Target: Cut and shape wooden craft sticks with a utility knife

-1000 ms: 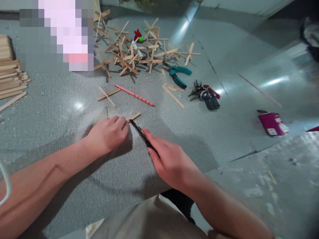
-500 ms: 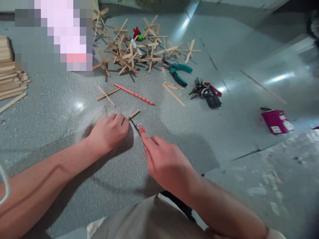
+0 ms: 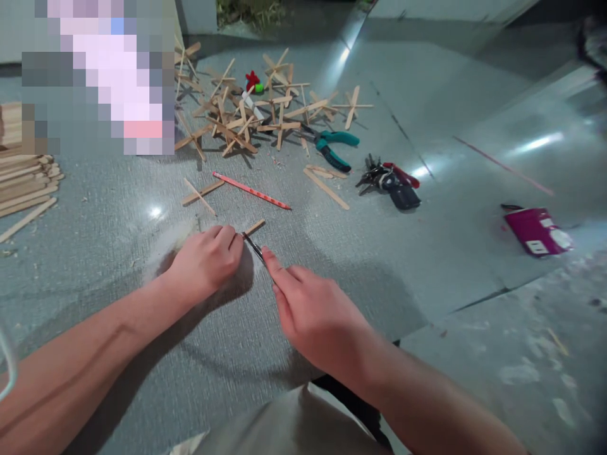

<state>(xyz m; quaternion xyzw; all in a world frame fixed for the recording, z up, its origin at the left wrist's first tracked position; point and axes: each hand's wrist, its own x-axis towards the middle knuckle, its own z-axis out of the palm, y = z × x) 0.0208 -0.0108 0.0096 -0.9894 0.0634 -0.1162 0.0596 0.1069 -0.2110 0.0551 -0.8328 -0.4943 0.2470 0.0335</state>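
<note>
Wooden stick (image 3: 255, 227) | left hand (image 3: 208, 262) curled over | right hand (image 3: 317, 309) gripping tool (image 3: 255, 246)

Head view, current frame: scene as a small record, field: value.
left hand: closed on a wooden stick, far end protruding
right hand: gripping a slim dark tool
tool tip: at the stick, close beside the left hand
beyond hands: red pencil, crossed stick pair
further back: heap of stick crosses, teal pliers
image right: keys, purple pouch
image left: piled sticks

There are two hands (image 3: 208, 260), one dark tool (image 3: 253, 244), one pencil (image 3: 252, 191), one pliers (image 3: 337, 137), one key bunch (image 3: 401, 193), one pouch (image 3: 535, 232) towards three o'clock, and uncountable sticks (image 3: 256, 227).
</note>
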